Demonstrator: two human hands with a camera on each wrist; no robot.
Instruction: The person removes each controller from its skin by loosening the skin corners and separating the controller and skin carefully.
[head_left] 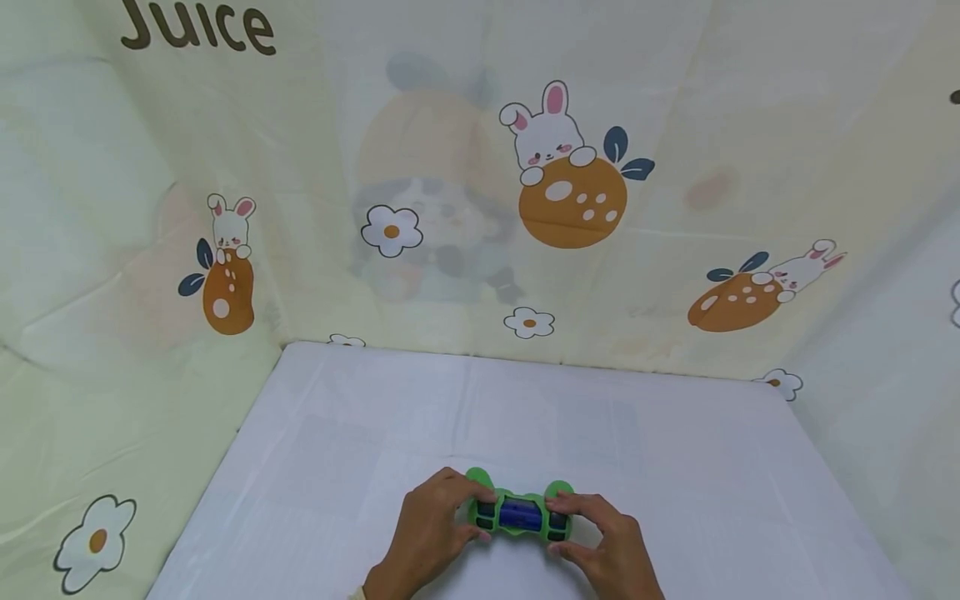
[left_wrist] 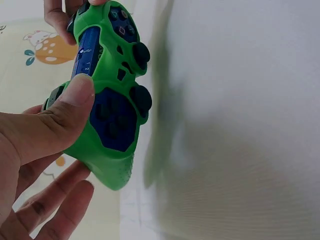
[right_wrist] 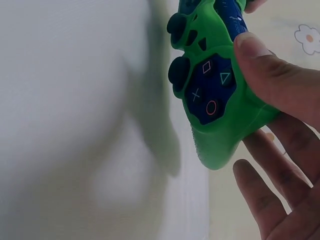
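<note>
A blue game controller (head_left: pixel 521 514) in a green rubber cover is between my two hands, close over the white table. My left hand (head_left: pixel 429 523) pinches one end of it, thumb near the shoulder buttons and fingers on the opposite side. At the other end my right hand (head_left: pixel 611 537) pinches it the same way. Its thumbsticks (right_wrist: pixel 178 70) face the tabletop in the wrist views, and the edge with the shoulder buttons shows in the head view. Both green grips (left_wrist: pixel 112 172) point away toward the back.
The white-covered table (head_left: pixel 360 433) runs back to a pale cloth wall (head_left: pixel 450 167) printed with rabbits, oranges and flowers. Similar cloth (head_left: pixel 90 400) hangs along the left side, and more cloth (head_left: pixel 900 400) on the right.
</note>
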